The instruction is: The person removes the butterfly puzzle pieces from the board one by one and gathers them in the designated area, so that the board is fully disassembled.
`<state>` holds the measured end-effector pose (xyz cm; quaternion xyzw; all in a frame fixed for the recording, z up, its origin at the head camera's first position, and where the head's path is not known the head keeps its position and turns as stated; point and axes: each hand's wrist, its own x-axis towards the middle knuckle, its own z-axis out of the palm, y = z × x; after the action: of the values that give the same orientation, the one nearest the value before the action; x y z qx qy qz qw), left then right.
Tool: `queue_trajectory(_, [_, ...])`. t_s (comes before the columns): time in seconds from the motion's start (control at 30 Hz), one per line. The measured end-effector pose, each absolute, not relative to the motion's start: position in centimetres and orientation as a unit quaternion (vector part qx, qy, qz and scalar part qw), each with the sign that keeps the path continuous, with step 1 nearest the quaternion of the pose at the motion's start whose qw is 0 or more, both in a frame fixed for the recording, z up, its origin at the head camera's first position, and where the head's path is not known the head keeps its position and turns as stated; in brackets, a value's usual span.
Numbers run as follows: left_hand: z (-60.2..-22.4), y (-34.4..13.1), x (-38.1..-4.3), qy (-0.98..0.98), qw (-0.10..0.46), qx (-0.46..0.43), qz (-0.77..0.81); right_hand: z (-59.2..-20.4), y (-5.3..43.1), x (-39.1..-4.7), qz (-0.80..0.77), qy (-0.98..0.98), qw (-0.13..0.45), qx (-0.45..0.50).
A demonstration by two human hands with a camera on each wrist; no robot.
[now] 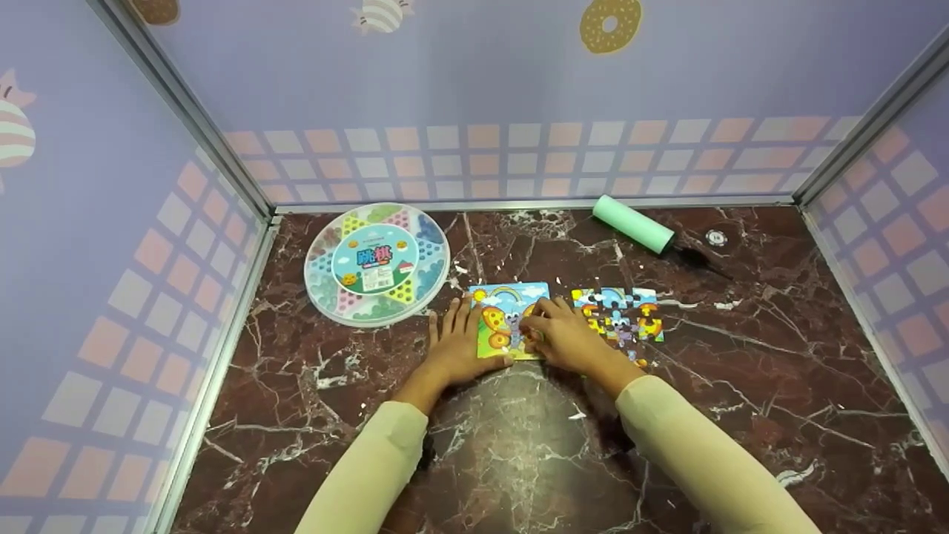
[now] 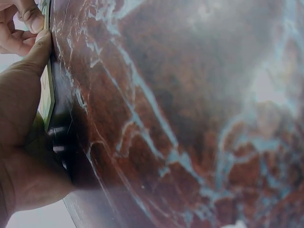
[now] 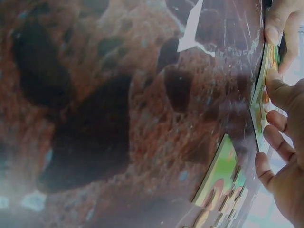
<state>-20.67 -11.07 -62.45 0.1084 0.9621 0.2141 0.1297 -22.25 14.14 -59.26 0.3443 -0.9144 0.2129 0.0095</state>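
A square picture board [image 1: 495, 298] with a cartoon butterfly, rainbow and sun lies on the dark marbled table. My left hand [image 1: 454, 352] rests at its left side with fingers spread, the thumb stretched along the near edge. Over the board's right part, my right hand [image 1: 567, 337] has bent fingers and touches the picture; whether a small piece is pinched there is hidden. In the right wrist view, the right thumb [image 3: 278, 88] meets the board's face. Just right of that hand lie jigsaw puzzle pieces [image 1: 649, 330] of a similar picture, some joined and partly covered by the arm.
A round Chinese checkers set [image 1: 377, 263] lies at the back left. Toward the back right are a mint-green cylinder [image 1: 632, 224] with a black end and a small round chip [image 1: 716, 237]. Patterned walls [image 1: 511, 159] bound the table at the back and sides.
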Motion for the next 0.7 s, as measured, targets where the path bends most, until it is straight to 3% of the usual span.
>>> queue_trajectory(0.2, [-62.43,-11.02,-20.63,0.961,0.128,0.110,0.220,-59.29,13.81,-22.17,0.191,-0.922,-0.011,0.335])
queue_trajectory(0.7, [-62.09,-11.03,-20.51,0.960,0.126,0.112,0.222,-59.21,13.26,-21.73,0.170,-0.922,0.000,0.349])
